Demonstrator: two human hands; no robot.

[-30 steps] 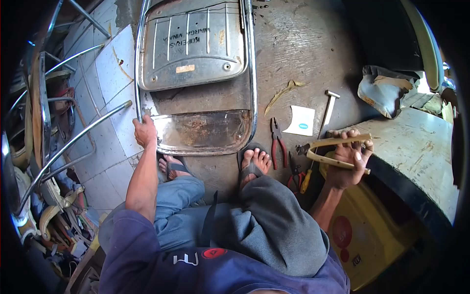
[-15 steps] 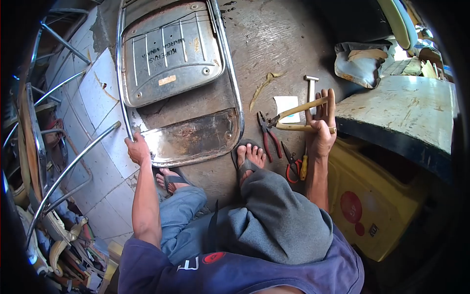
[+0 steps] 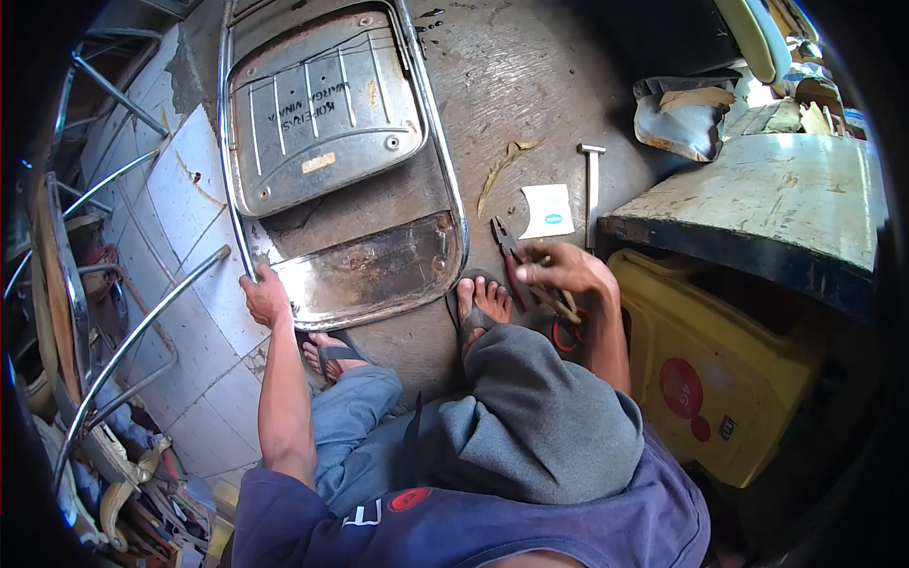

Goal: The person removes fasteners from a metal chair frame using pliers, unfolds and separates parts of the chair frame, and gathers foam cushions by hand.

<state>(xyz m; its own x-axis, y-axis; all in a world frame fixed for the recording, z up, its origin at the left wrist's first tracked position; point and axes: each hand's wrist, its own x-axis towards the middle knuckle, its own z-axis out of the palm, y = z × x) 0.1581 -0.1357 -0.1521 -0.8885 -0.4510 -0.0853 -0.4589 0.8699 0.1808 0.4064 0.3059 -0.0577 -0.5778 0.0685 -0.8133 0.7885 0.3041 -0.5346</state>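
Note:
My left hand [image 3: 269, 295] is wrapped round the lower left corner of a chromed metal chair frame [image 3: 443, 180], which lies on the floor. The frame carries a ribbed metal backrest [image 3: 327, 114] with black lettering and a rusty lower panel [image 3: 365, 268]. My right hand [image 3: 573, 272] hovers low, thumb and fingers apart, at the handles of red-handled pliers [image 3: 505, 237]. Whether the fingertips touch them I cannot tell. Just under this hand lie tan-handled pincers [image 3: 557, 303], partly hidden, near an orange-red-handled tool [image 3: 566, 333].
A white packet [image 3: 547, 210], a hammer [image 3: 593, 185] and a torn yellowish strip [image 3: 497, 175] lie on the floor. To the right are a worn tabletop [image 3: 757, 204] and a yellow plastic crate [image 3: 729, 369]. Bent metal tubes [image 3: 142, 327] crowd the left.
My right hand has come down and left, letting go of the tan-handled pincers, which now rest on the floor. My left hand stays on the chair frame.

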